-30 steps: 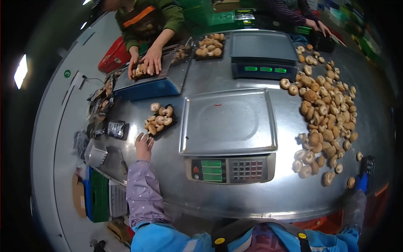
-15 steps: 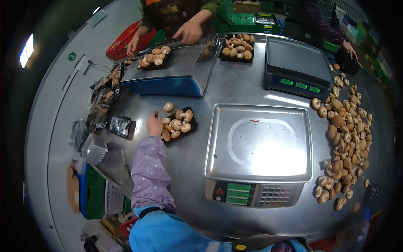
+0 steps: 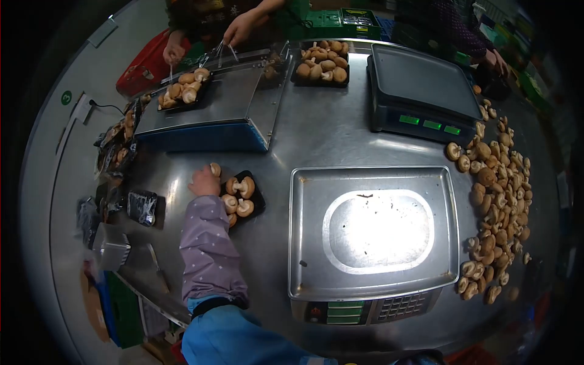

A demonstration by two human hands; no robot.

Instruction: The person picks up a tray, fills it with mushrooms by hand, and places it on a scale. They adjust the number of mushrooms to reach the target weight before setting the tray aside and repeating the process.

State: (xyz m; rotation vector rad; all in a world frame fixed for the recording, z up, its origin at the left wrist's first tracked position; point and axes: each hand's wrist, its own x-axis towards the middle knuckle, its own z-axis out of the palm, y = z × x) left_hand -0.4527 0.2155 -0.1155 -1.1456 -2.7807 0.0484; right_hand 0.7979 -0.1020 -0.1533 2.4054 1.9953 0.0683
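My left hand (image 3: 205, 184), in a dotted purple sleeve, reaches over the steel table. Its fingers are bent together at a single mushroom (image 3: 215, 169) beside a black tray and seem to pinch it; the fingertips are partly hidden. Just right of the hand, the black tray (image 3: 260, 199) holds several brown-capped mushrooms (image 3: 245, 187), some stem up. My forearm covers the tray's left part. My right hand is out of view.
A steel-topped scale (image 3: 374, 277) stands right of my arm, with a darker scale (image 3: 423, 85) behind. Loose mushrooms (image 3: 502, 201) spread along the right. Across the table, a co-worker's hands (image 3: 240, 29) hold clear film by a filled tray (image 3: 184, 91). A knife (image 3: 158, 267) lies left.
My left hand has moved from the tray's edge to the single mushroom beside it. The co-worker's hands now hold film over their tray. The whole view has shifted.
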